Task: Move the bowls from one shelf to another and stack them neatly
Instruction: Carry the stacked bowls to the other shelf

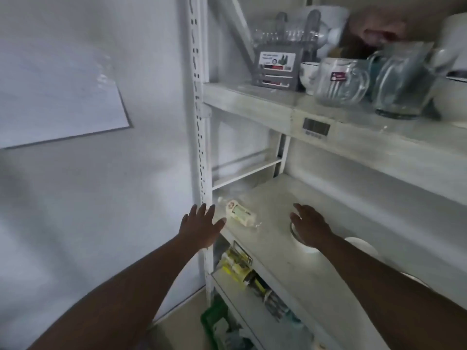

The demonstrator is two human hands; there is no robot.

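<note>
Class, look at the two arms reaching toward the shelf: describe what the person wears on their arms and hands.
Nothing shows on either. The left hand and right hand are bare, with no gloves, and both forearms are uncovered up to the picture's edge, with no sleeve or watch in view. The picture is too blurred to tell about rings.

the shelf frame [199, 117] looks like white painted metal with punched slots, and the shelf boards [278, 107] are matt, pale and faintly streaked. the jugs [338, 82] above are clear, glossy glass, while the bowl [302, 242] on the middle shelf looks like smooth, shiny white ceramic. the bottle [240, 212] is clear plastic with a paper label.
</note>
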